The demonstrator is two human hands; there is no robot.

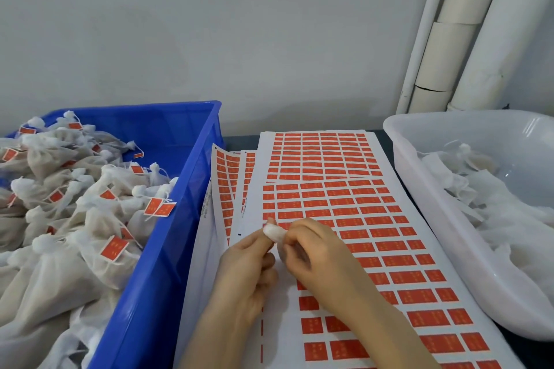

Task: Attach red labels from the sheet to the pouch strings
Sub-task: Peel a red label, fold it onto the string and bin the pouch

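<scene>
Crate [192, 189]: blue, just left of the sheet, filled with pouches.
Tagged pouches [60, 189]: white mesh, soft, tied at the neck; many strings carry a red label. Judged finished stock.
Spare sheets [223, 177]: fanned out under the sheet's left edge, red labels showing.
Sheet [251, 219]: white backing, lying flat at centre between crate and tub.
Labels [353, 222]: red rectangles in rows across the sheet. Judged thin, limp and sticky; best lifted by a corner, then folded over a string.
Left hand [245, 266]: over the sheet's near left part, fingers curled, one digit in a white wrap [272, 232] meeting the right fingertips. What it pinches, if anything, cannot be told.
Right hand [317, 255]: over the sheet beside the left hand, fingers curled in; its hold is hidden too.
Tub [434, 204]: translucent white, just right of the sheet.
Plain pouches [494, 204]: in the tub, no labels seen. Judged light and floppy; take by the string near the knot.
Pipes [467, 39]: white, on the wall beyond the tub.
</scene>
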